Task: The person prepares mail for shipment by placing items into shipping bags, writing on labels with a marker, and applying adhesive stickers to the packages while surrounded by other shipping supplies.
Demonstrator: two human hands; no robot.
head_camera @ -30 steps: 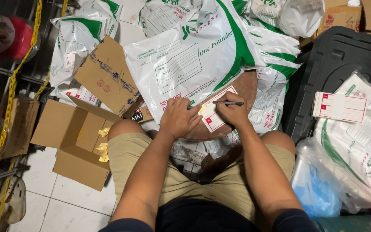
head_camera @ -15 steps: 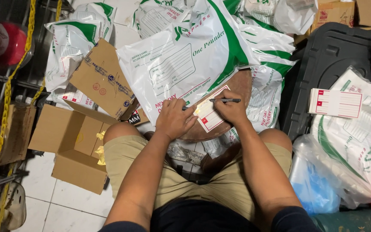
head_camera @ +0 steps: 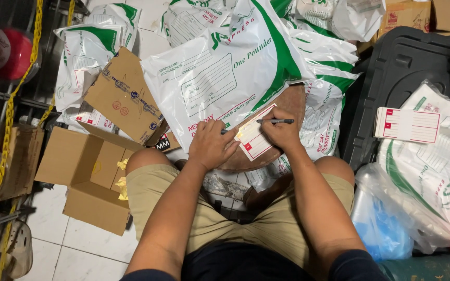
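Note:
A white slip with red edging point(head_camera: 255, 139) lies on a round brown stool top point(head_camera: 292, 101) between my knees. My right hand point(head_camera: 281, 130) grips a dark pen point(head_camera: 276, 121), its tip on the slip. My left hand point(head_camera: 212, 144) rests flat beside the slip, holding down it and the lower edge of a large white and green courier pouch point(head_camera: 220, 78) that drapes over the stool's far side.
More white and green pouches point(head_camera: 87, 57) are piled behind and to the right. Open cardboard boxes point(head_camera: 87, 171) sit at my left. A pad of red-edged slips point(head_camera: 406, 125) lies on bagged parcels at right, beside a black plastic lid point(head_camera: 397, 67). A clear bag with blue contents point(head_camera: 381, 229) sits by my right knee.
The view has shifted slightly. My hands stay on the slip, and the pen hand has moved only a little.

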